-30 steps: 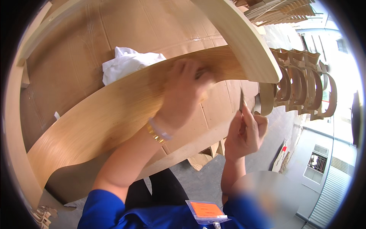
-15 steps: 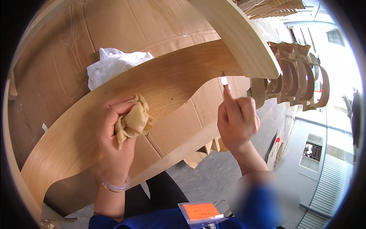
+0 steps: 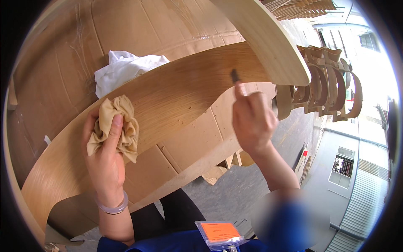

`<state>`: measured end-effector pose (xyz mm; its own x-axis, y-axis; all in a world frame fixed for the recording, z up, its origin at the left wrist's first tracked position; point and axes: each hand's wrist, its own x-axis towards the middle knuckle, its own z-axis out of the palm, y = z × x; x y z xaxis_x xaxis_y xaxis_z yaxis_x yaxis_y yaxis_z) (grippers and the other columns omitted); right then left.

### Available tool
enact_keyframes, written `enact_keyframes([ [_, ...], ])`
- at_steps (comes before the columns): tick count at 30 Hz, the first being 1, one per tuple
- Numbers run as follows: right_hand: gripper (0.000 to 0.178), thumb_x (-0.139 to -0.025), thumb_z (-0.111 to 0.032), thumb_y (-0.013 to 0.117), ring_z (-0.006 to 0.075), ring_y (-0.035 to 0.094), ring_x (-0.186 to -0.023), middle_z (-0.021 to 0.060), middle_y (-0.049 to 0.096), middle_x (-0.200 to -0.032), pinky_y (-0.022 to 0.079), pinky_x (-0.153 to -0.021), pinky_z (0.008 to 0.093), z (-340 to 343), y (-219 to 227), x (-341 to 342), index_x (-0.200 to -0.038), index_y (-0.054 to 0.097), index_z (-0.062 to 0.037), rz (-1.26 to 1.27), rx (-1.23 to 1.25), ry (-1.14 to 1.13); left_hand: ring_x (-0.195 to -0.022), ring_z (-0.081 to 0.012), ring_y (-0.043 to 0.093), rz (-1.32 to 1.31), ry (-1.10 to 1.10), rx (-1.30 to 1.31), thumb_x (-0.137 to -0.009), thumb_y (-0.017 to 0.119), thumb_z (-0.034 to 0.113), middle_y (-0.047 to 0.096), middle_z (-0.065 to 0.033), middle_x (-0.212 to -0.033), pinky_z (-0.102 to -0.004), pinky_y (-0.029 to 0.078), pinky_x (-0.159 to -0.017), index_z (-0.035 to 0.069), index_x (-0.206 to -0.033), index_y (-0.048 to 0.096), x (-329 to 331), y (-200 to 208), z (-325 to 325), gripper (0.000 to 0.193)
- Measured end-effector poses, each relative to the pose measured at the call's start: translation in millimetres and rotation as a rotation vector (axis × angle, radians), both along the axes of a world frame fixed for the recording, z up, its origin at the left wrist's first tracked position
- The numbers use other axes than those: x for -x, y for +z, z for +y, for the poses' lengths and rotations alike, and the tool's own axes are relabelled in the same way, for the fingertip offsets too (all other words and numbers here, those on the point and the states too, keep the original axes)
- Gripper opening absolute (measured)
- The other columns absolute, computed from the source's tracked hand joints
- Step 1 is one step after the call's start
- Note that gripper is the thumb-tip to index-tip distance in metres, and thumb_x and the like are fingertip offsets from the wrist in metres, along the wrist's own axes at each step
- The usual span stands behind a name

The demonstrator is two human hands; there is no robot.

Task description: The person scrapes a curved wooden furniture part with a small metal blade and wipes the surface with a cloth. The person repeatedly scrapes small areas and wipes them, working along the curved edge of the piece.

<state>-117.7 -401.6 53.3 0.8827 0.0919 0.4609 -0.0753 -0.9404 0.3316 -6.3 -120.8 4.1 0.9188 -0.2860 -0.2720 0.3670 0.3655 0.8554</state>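
A bent, wood-grained panel point(image 3: 180, 90) sweeps across in front of me, joined at the upper right to a pale curved wooden arm point(image 3: 275, 46). Over the panel's left half, my left hand point(image 3: 105, 168) grips a crumpled tan cloth point(image 3: 121, 107), thumb on top and the other fingers mostly behind it. My right hand point(image 3: 254, 122) is closed on a small flat blade point(image 3: 234, 75), whose dark tip lies over the panel near its right end. Whether the tip touches the wood I cannot tell. Small crumbs dot the panel between my hands.
A white cloth point(image 3: 124, 69) lies behind the panel on a cardboard-covered surface point(image 3: 159, 25). Bent wooden frames point(image 3: 331, 84) stand in a row at the right, with more stacked wooden pieces point(image 3: 294, 8) above. Grey floor point(image 3: 256, 189) shows beyond the surface's near edge.
My left hand has moved left with the tan cloth and turned, so its thumb now shows on top. My right hand has shifted slightly left with the blade, which looks dark instead of shiny.
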Motion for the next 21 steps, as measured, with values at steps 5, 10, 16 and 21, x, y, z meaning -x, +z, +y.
enact_keyframes([
  [5,0.031,-0.087,0.003,0.076,0.0140,0.054,-0.059,0.0043,0.046,-0.084,0.044,-0.051,0.0340,13.1,-15.9,7.9,-0.117,0.081,-0.0043,0.057,-0.403,0.007,-0.117,-0.0129,0.069,-0.117,-0.122,-0.058,-0.108,0.070,0.009,0.071,-0.0044,-0.128,-0.0306,0.054,-0.103,0.001,-0.139,0.063,-4.9,9.3,-32.6,0.033],
  [10,0.039,-0.076,0.015,0.082,0.0088,0.047,-0.052,0.0024,0.053,-0.081,0.039,-0.046,0.0279,24.2,-13.9,40.6,-0.109,0.086,-0.0039,-0.219,-0.581,-0.163,-0.109,-0.0306,0.071,-0.935,-0.027,-0.310,-0.093,0.077,0.001,0.072,-0.0128,-0.118,-0.0398,0.056,-0.098,0.004,-0.124,0.069,-13.2,16.8,-159.5,0.032],
  [16,0.039,-0.079,0.017,0.080,0.0025,0.043,-0.052,0.0006,0.054,-0.082,0.034,-0.045,0.0226,30.2,-23.0,64.3,-0.113,0.085,-0.0017,-0.297,-0.678,-0.169,-0.118,-0.0341,0.062,-1.299,-0.066,-0.658,-0.081,0.074,0.004,0.068,-0.0086,-0.120,-0.0473,0.052,-0.103,0.011,-0.114,0.072,-12.6,-20.5,-158.0,0.033],
  [21,0.042,-0.076,0.016,0.081,0.0065,0.046,-0.053,0.0017,0.051,-0.081,0.036,-0.046,0.0262,18.0,-15.9,51.3,-0.114,0.085,-0.0022,-0.298,-0.592,-0.149,-0.122,-0.0381,0.065,-1.134,-0.329,-1.060,-0.086,0.077,0.005,0.069,-0.0132,-0.128,-0.0483,0.053,-0.106,0.004,-0.115,0.076,3.2,-16.1,-32.1,0.029],
])
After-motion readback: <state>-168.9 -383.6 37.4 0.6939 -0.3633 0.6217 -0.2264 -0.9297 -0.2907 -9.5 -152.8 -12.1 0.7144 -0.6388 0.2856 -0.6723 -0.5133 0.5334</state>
